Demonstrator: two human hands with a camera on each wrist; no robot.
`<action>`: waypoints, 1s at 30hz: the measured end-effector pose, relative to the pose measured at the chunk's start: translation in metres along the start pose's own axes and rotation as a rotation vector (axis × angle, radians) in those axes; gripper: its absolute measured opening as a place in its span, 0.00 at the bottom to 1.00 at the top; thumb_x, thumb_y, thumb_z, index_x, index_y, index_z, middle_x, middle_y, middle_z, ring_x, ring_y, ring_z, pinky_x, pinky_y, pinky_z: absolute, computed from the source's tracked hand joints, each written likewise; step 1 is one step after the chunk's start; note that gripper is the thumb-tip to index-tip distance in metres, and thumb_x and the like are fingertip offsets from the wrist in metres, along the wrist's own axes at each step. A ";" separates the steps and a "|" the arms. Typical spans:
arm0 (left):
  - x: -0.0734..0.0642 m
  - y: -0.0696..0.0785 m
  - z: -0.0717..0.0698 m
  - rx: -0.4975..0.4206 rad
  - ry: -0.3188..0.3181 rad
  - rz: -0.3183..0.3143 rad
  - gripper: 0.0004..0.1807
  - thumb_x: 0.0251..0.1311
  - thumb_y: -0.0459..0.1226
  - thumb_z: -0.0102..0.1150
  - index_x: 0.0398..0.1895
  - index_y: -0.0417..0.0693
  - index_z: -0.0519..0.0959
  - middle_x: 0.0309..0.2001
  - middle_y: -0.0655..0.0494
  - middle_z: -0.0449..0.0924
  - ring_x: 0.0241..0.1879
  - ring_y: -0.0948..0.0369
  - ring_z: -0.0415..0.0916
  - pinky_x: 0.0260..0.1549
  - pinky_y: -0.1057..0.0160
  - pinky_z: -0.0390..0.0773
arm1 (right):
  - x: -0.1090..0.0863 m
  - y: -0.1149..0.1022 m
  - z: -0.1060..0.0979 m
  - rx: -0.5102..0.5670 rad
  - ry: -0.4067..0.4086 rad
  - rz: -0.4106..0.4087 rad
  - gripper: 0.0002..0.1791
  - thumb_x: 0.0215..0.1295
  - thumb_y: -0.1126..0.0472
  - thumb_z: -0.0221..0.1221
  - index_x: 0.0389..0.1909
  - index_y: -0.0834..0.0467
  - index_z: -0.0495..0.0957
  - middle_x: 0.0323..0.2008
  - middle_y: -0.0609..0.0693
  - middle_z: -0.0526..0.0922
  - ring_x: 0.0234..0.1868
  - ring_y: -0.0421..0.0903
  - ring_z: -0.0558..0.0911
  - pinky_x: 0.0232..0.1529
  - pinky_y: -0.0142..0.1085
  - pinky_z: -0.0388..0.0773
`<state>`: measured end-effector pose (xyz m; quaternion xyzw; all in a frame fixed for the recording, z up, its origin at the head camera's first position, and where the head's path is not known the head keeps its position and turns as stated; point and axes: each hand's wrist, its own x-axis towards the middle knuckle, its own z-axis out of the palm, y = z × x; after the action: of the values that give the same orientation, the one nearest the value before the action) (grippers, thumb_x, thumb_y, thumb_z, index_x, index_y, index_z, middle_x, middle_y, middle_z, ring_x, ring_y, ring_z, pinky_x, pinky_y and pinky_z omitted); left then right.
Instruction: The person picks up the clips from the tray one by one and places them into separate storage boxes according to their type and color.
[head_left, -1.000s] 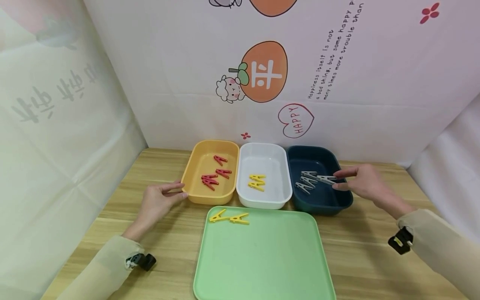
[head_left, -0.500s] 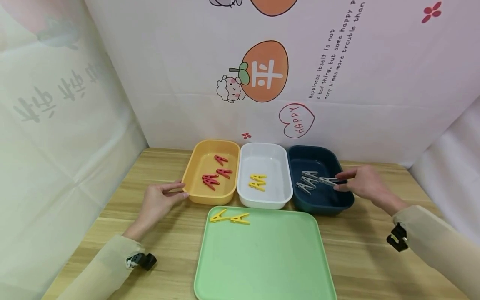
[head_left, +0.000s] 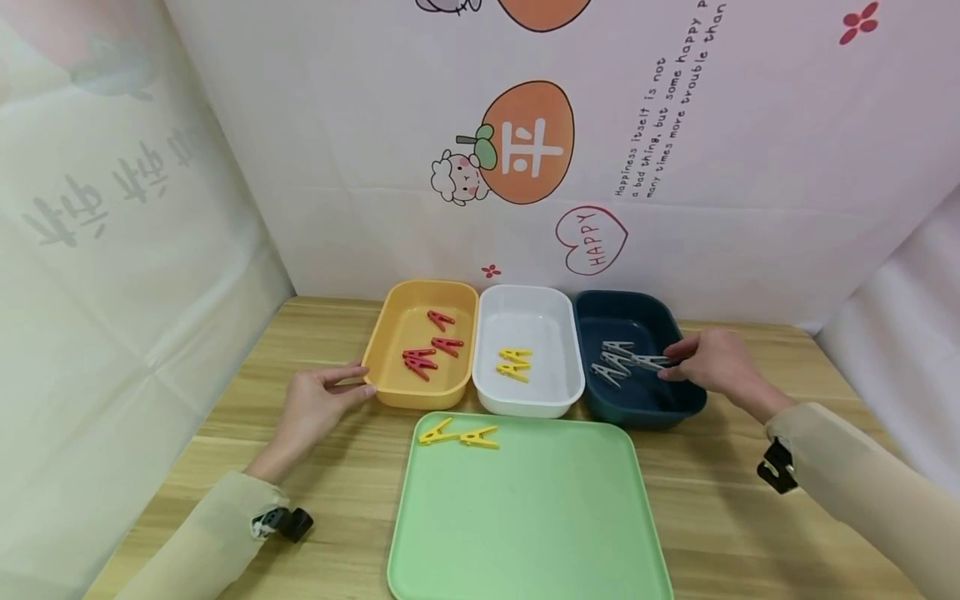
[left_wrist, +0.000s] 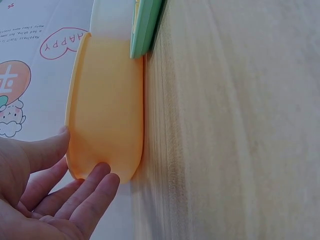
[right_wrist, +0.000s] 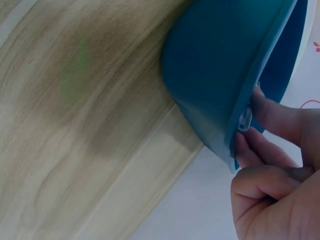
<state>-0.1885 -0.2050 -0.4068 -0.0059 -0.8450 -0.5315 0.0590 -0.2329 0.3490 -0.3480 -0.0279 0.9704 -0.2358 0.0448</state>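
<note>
My left hand touches the left end of the orange bin with its fingertips. In the left wrist view, the thumb lies at the bin's rim and the relaxed fingers rest near its outer wall. Several red clothespins lie in that bin. My right hand reaches over the rim of the dark blue bin and pinches a grey clothespin by its end, partly covered by the fingertips. More grey clothespins lie beside it. In the right wrist view, the bin wall hides most of the pinched clothespin.
Between the two coloured bins stands a white bin with yellow clothespins. In front lies a green tray bearing two yellow clothespins near its far left corner. A printed cloth hangs behind the wooden table.
The right wrist and sleeve have shifted left, and the right fingers have closed further over the grey clothespin's end. My left hand has stayed at the orange bin.
</note>
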 end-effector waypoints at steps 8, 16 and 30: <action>-0.001 0.000 0.001 -0.006 -0.011 -0.008 0.21 0.62 0.36 0.78 0.56 0.37 0.86 0.64 0.42 0.80 0.52 0.46 0.86 0.43 0.68 0.86 | -0.021 -0.013 -0.002 0.032 0.049 -0.017 0.26 0.69 0.56 0.71 0.61 0.69 0.82 0.61 0.72 0.80 0.63 0.74 0.73 0.57 0.66 0.77; 0.000 0.001 0.000 0.006 -0.007 0.006 0.21 0.62 0.36 0.77 0.56 0.36 0.86 0.64 0.41 0.80 0.53 0.46 0.86 0.43 0.68 0.86 | -0.058 -0.035 -0.002 0.035 0.140 -0.107 0.17 0.66 0.55 0.73 0.50 0.60 0.90 0.55 0.68 0.85 0.50 0.63 0.81 0.32 0.42 0.76; 0.000 -0.001 0.000 -0.005 -0.007 -0.004 0.21 0.62 0.37 0.77 0.56 0.37 0.86 0.65 0.41 0.79 0.53 0.46 0.86 0.43 0.68 0.86 | -0.104 -0.067 0.019 0.094 0.193 -0.216 0.09 0.62 0.60 0.76 0.42 0.55 0.92 0.32 0.52 0.90 0.10 0.41 0.66 0.12 0.35 0.63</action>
<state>-0.1883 -0.2058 -0.4078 -0.0065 -0.8438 -0.5338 0.0550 -0.1252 0.2887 -0.3265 -0.1072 0.9495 -0.2858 -0.0731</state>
